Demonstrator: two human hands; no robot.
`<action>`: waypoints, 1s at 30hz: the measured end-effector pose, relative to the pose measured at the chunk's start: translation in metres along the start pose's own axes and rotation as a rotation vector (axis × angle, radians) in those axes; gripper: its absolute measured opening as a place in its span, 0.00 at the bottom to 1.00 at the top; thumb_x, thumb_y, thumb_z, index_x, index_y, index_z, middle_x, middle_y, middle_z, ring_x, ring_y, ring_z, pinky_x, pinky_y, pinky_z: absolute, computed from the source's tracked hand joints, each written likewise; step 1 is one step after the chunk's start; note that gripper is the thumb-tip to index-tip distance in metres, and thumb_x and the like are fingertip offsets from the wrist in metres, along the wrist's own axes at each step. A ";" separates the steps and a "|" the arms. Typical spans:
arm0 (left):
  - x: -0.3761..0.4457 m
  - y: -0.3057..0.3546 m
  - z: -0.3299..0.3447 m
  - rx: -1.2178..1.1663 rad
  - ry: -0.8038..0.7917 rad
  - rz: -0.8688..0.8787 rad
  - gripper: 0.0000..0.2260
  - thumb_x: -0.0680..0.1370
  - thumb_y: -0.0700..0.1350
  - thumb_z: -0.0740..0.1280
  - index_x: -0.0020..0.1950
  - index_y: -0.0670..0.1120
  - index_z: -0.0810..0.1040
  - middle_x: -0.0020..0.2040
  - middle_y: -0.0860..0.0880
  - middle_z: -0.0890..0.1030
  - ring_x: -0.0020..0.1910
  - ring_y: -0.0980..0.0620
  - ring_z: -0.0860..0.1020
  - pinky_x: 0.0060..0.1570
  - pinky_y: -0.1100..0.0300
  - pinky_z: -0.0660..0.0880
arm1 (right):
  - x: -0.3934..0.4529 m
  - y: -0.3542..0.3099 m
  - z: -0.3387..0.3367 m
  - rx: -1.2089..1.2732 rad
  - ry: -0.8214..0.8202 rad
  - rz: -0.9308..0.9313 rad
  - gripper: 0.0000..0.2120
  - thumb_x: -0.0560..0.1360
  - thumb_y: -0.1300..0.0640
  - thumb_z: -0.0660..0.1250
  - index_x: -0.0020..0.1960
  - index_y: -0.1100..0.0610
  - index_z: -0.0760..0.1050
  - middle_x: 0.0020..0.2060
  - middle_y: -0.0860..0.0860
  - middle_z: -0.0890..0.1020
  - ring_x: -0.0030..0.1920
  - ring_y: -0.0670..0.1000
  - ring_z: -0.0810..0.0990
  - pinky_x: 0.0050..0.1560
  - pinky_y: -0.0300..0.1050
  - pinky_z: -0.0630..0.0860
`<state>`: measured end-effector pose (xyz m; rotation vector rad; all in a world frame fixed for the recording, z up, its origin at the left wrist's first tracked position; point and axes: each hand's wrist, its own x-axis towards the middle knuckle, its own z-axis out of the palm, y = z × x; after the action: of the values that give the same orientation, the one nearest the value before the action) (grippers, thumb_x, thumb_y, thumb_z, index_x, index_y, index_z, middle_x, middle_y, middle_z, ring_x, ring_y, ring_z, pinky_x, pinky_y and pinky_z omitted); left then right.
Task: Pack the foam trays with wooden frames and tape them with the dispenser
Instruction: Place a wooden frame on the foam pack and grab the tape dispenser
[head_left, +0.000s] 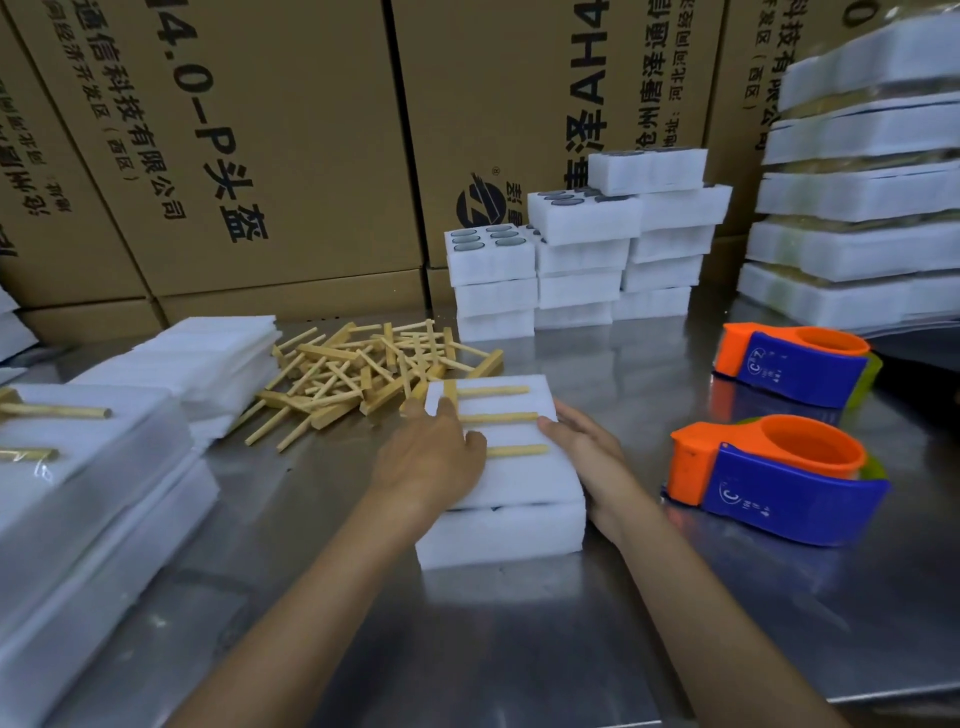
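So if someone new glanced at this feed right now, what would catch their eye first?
Probably the two orange-and-blue tape dispensers on the steel table at right, one near and one farther back. Next, the foam stack at centre with a wooden frame on top, the left hand resting on it and the right hand against its side. Behind it lies a loose pile of sticks.
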<state>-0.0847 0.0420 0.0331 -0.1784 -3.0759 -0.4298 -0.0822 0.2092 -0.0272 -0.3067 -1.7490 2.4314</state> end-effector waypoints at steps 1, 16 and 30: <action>-0.001 0.000 0.000 0.029 0.001 -0.010 0.25 0.83 0.55 0.51 0.78 0.47 0.56 0.73 0.40 0.59 0.63 0.38 0.71 0.48 0.52 0.66 | -0.003 -0.004 0.000 -0.056 -0.014 0.013 0.13 0.78 0.59 0.70 0.62 0.55 0.80 0.56 0.52 0.85 0.52 0.51 0.85 0.53 0.45 0.81; 0.017 0.152 0.039 -0.717 -0.443 0.322 0.19 0.81 0.34 0.55 0.72 0.38 0.68 0.70 0.39 0.72 0.67 0.44 0.72 0.53 0.66 0.70 | -0.053 -0.054 -0.125 -1.298 0.802 -0.487 0.13 0.79 0.53 0.62 0.45 0.63 0.78 0.41 0.67 0.82 0.46 0.67 0.79 0.49 0.57 0.73; 0.018 0.138 0.047 -0.858 -0.812 0.233 0.21 0.77 0.28 0.54 0.66 0.36 0.76 0.61 0.38 0.80 0.59 0.45 0.78 0.65 0.52 0.74 | -0.049 -0.044 -0.150 -1.346 0.907 -0.758 0.16 0.71 0.56 0.57 0.36 0.64 0.79 0.30 0.65 0.78 0.33 0.65 0.75 0.40 0.52 0.70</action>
<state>-0.0873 0.1883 0.0261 -0.9021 -3.1939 -2.0589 0.0009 0.3509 -0.0272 -0.5599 -2.0591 0.2486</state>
